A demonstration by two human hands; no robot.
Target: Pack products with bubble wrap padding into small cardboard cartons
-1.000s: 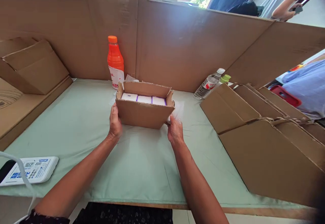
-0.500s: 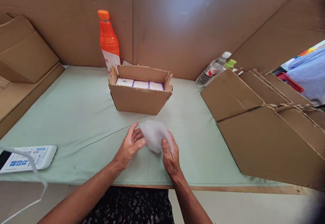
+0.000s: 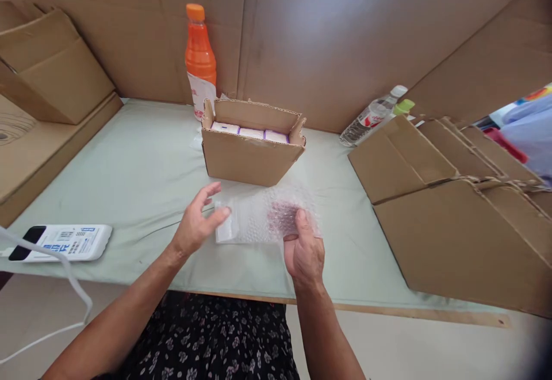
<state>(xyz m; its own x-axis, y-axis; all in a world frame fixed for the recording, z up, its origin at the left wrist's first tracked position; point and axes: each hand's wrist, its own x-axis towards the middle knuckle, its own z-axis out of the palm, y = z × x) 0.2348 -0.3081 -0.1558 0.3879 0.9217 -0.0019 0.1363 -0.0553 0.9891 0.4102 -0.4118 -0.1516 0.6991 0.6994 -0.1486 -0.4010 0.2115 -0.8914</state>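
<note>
My right hand [image 3: 305,252] is pinching one clear bubble-wrap pouch [image 3: 263,217], fingertips blurred behind it; my left hand [image 3: 196,225], half-open, is touching its nine-o'clock end. At twelve o'clock, one open brown cardboard box [image 3: 250,158] is showing three white packs [image 3: 250,132], partly hidden.

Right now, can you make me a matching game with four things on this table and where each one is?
Things:
1. bubble wrap
2. orange bottle
3. white packs
4. clear bottle

Places:
A. inside the open box
B. lying on its side by the flat cardboard
C. between the left hand and right hand
D. standing behind the box

Pairs: 1-C, 2-D, 3-A, 4-B
</note>
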